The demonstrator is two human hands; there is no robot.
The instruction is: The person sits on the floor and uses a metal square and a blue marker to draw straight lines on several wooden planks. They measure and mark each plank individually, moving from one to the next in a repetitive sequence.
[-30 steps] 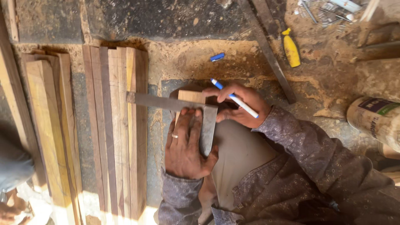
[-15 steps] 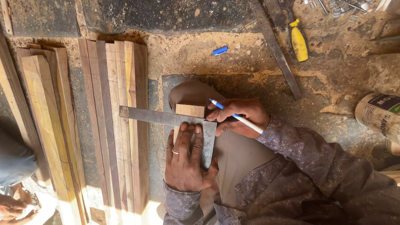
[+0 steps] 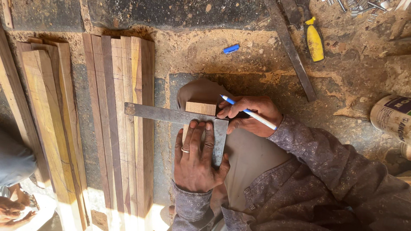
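Pressed flat, fingers spread, the left hand pins a metal square across a short wooden block resting on the person's lap, while the right hand pinches a blue-and-white pen with its tip just beside the block's far end, right of the square's long blade. By the look of it, the step in hand is marking a line across the block against the square; the next move would call for the pen tip to run along the blade's edge while the left hand keeps the square from sliding.

Left of the square, a row of long wooden slats lies side by side, the blade's free end reaching over them. Beyond the square, sawdust-strewn ground gives room, with a long metal bar lying aslant, a yellow-handled tool beside it and a small blue cap nearer. Right of the square, past the sleeve, sits a paper-wrapped can.
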